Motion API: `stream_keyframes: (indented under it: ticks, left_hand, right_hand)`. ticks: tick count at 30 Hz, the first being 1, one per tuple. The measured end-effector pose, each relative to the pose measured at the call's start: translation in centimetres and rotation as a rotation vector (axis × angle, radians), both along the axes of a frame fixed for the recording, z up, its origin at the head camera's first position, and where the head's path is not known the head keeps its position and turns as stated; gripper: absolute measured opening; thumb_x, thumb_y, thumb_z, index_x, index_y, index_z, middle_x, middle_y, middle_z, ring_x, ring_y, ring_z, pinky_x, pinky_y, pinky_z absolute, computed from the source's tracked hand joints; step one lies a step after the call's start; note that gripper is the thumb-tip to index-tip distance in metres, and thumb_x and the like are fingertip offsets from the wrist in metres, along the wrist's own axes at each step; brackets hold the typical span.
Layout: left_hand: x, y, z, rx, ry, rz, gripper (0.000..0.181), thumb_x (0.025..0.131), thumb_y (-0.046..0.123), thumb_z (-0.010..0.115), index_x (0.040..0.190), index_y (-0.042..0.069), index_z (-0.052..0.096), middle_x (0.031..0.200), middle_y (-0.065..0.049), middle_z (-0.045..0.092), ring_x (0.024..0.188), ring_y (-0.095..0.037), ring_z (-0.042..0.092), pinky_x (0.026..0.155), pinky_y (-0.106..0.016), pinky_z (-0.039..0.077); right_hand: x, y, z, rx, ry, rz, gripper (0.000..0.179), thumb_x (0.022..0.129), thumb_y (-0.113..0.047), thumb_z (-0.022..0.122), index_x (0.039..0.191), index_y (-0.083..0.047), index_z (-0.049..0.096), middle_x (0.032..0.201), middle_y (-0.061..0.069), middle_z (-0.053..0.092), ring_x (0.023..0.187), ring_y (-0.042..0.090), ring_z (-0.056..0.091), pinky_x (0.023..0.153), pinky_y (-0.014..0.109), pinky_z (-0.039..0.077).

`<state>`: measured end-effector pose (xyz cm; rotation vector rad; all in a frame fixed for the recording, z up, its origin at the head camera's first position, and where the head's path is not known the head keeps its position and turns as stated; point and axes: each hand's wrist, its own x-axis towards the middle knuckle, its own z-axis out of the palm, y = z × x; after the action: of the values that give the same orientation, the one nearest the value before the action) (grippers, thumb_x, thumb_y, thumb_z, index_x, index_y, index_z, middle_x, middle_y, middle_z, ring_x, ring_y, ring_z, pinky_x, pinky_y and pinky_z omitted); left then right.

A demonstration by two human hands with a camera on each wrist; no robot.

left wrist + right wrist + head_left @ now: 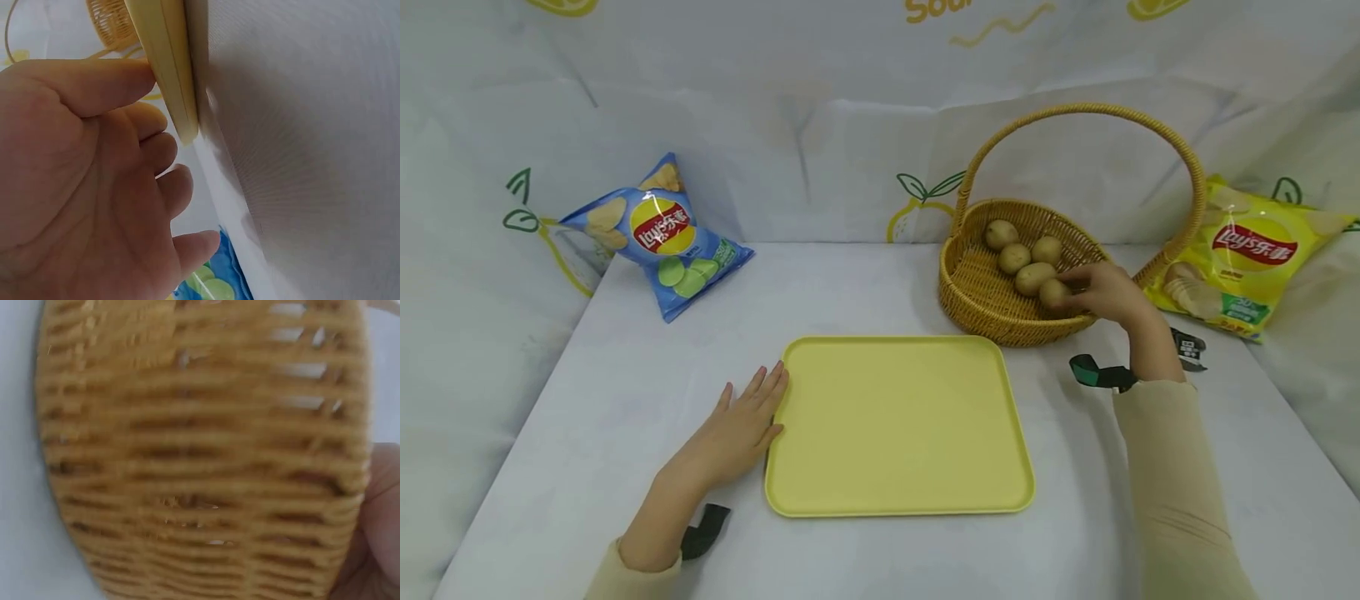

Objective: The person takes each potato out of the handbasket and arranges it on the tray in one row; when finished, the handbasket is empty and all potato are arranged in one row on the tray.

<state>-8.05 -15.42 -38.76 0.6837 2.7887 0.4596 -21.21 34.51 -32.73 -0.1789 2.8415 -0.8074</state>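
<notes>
A flat yellow tray (898,425) lies on the table. At its left edge rests my left hand (737,433), fingers extended over the rim. In the left wrist view the thumb of my left hand (81,169) touches the side of the tray (169,69). My right hand (1105,292) reaches over the right rim of a woven basket (992,321) and pinches a potato (1053,293) at the near side. Several other potatoes (1014,258) lie in the basket. In the right wrist view the basket wall (200,444) hides most of my right hand (381,531).
A blue chip bag (662,233) leans at the back left. Behind the basket's right side stands a yellow chip bag (1247,258). The tall basket handle (1082,108) arches above the potatoes. White printed cloth (715,108) hangs behind the table.
</notes>
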Motion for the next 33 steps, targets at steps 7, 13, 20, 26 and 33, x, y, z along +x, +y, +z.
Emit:
stream_keyframes:
  ticks: [7, 13, 20, 26, 33]
  left_hand:
    - [0.0, -0.2, 0.0, -0.003, -0.027, -0.014, 0.06, 0.099, 0.018, 0.047, 0.148, -0.003, 0.02, 0.155, -0.016, 0.014, 0.142, -0.032, 0.012, 0.107, -0.062, 0.011]
    - [0.1, -0.2, 0.2, 0.002, -0.043, -0.028, 0.059, 0.099, 0.017, 0.047, 0.147, -0.006, 0.021, 0.155, -0.018, 0.013, 0.142, -0.033, 0.012, 0.108, -0.06, 0.012]
    - [0.0, 0.2, 0.1, -0.002, -0.072, -0.028, 0.059, 0.098, 0.015, 0.048, 0.146, -0.008, 0.021, 0.154, -0.021, 0.013, 0.141, -0.035, 0.012, 0.108, -0.06, 0.012]
    - [0.1, 0.3, 0.0, -0.014, -0.065, -0.025, 0.059, 0.098, 0.014, 0.048, 0.145, -0.009, 0.022, 0.154, -0.021, 0.013, 0.141, -0.035, 0.013, 0.108, -0.06, 0.013]
    - [0.2, 0.3, 0.1, -0.032, -0.048, -0.025, 0.059, 0.098, 0.014, 0.049, 0.145, -0.01, 0.022, 0.154, -0.022, 0.014, 0.141, -0.035, 0.014, 0.108, -0.061, 0.014]
  right_hand:
    - [1.3, -2.0, 0.1, -0.154, 0.059, -0.078, 0.058, 0.085, -0.029, 0.072, 0.13, 0.004, 0.054, 0.127, 0.026, 0.054, 0.107, 0.022, 0.055, 0.074, 0.017, 0.045]
    - [2.0, -4.8, 0.4, -0.307, 0.126, -0.108, 0.054, 0.083, -0.021, 0.074, 0.127, 0.004, 0.056, 0.127, 0.023, 0.054, 0.085, -0.01, 0.054, 0.07, 0.011, 0.047]
    - [2.5, -7.6, 0.7, -0.421, 0.138, -0.096, 0.05, 0.083, -0.013, 0.073, 0.127, 0.005, 0.056, 0.127, 0.02, 0.053, 0.095, 0.0, 0.059, 0.076, 0.012, 0.048]
    - [2.8, -10.2, 0.3, -0.57, 0.211, -0.063, 0.046, 0.08, -0.005, 0.074, 0.123, 0.007, 0.059, 0.11, 0.005, 0.064, 0.091, 0.004, 0.061, 0.075, 0.015, 0.05]
    - [2.8, -14.0, -0.5, -0.737, 0.154, 0.033, 0.046, 0.082, 0.001, 0.07, 0.125, 0.009, 0.056, 0.122, 0.016, 0.059, 0.098, 0.006, 0.062, 0.082, 0.02, 0.05]
